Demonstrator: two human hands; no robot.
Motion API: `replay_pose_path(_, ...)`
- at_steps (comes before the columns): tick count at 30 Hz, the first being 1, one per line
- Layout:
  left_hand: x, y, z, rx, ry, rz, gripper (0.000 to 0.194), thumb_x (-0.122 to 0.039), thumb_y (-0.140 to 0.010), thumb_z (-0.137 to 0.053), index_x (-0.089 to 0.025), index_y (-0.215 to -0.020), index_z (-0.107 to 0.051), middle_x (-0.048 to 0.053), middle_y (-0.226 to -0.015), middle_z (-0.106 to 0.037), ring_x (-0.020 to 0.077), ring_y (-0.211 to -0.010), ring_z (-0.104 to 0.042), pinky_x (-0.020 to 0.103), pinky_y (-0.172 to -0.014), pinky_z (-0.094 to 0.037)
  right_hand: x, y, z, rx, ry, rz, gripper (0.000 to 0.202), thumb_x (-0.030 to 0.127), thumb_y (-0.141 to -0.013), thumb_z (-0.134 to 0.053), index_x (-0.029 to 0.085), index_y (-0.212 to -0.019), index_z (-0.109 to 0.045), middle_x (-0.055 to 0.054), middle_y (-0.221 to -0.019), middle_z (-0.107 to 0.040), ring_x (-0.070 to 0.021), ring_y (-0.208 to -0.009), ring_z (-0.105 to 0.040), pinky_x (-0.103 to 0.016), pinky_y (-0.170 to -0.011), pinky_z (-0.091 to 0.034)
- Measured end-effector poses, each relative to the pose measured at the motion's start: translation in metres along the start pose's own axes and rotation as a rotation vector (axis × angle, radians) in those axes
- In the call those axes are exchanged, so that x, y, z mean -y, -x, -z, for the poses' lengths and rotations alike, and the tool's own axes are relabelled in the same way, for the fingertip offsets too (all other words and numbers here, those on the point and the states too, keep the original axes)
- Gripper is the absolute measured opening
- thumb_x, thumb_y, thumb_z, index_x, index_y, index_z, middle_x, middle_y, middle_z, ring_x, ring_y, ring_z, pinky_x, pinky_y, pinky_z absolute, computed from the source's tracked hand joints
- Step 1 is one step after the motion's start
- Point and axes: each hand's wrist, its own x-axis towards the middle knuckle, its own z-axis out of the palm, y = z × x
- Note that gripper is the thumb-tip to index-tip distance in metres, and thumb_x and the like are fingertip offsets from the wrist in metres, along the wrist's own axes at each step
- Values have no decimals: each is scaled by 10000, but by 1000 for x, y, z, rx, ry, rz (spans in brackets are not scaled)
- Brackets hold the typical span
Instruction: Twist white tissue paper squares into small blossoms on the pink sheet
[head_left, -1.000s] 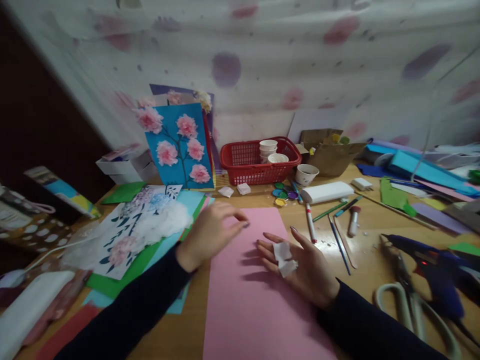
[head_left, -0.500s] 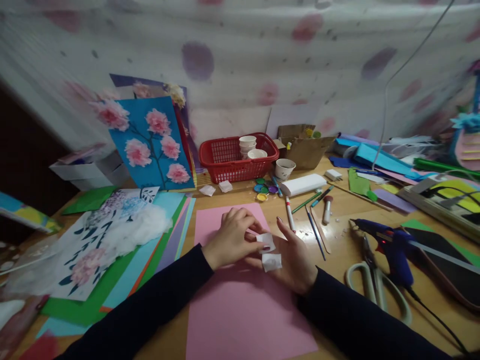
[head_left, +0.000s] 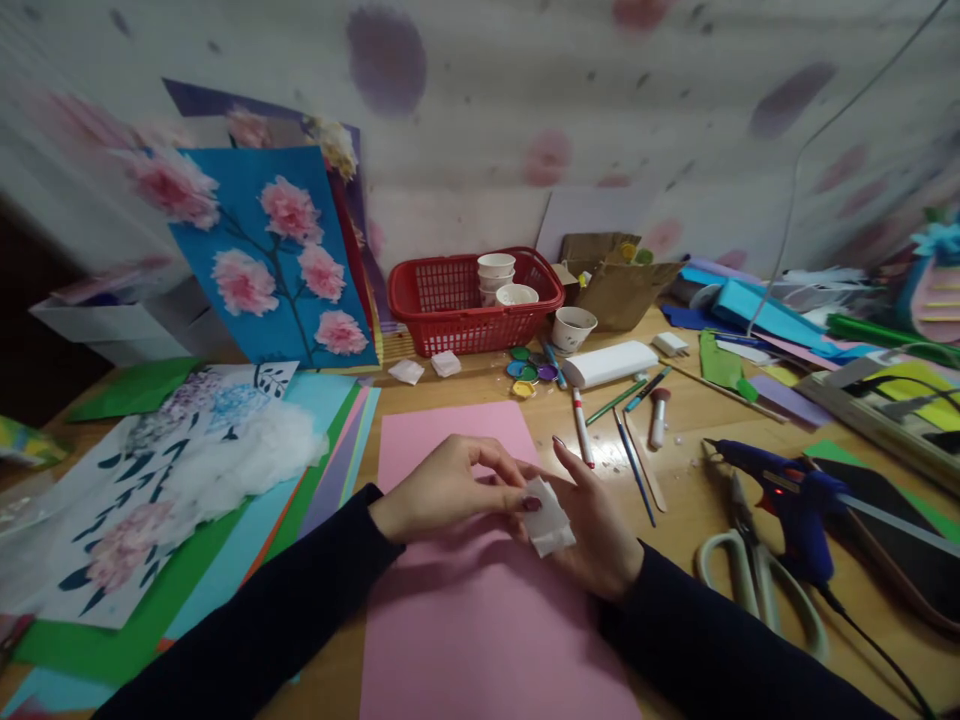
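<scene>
My left hand (head_left: 457, 488) pinches a small stack of white tissue paper (head_left: 549, 518) between thumb and fingertips. My right hand (head_left: 596, 510) lies palm up under and beside the tissue, its thumb stretched away; its fingers are partly hidden behind the tissue and my left hand. Both hands are over a pink sheet of paper (head_left: 480, 620) lying on the table. Two more little tissue pieces (head_left: 406, 371) sit beyond the sheet, in front of the red basket.
A red basket (head_left: 472, 333) with paper cups stands behind. On the right lie a glue gun (head_left: 795, 500), scissors (head_left: 757, 580), a marker (head_left: 583, 428) and brushes. Coloured papers, cotton fluff (head_left: 262, 450) and a blue flower picture (head_left: 277, 260) are at left.
The two separate tissue pieces on my right hand are now together in my left hand's pinch. The view has shifted slightly.
</scene>
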Motion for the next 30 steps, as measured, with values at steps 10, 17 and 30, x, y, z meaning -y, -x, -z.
replay_pose_path(10,-1,12,-37,-47,-422,-128,107,-130,-675,-701,-198,-651,-621,-26,-768,-690,217,-992,-537,394,-839,-284,0,5,-4,13,9,-6,547,522,-899,-348,83,-1149,-557,-119,-904,-675,-236,-821,-651,-371,-780,-480)
replay_pose_path(17,-2,8,-25,-144,-443,-38,71,-156,-701,-674,-212,-721,-635,-16,-812,-673,201,-885,-547,390,-830,-300,-3,2,3,123,66,-119,439,458,-939,-328,131,-1095,-575,-97,-921,-662,-156,-684,-639,-308,-635,-526)
replay_pose_path(30,4,5,-21,-266,-499,-191,47,-206,-725,-704,-237,-751,-682,-9,-916,-656,199,-935,-540,388,-871,-291,-3,2,3,150,63,-105,538,534,-945,-239,117,-1016,-572,-112,-966,-651,-148,-735,-630,-332,-691,-541)
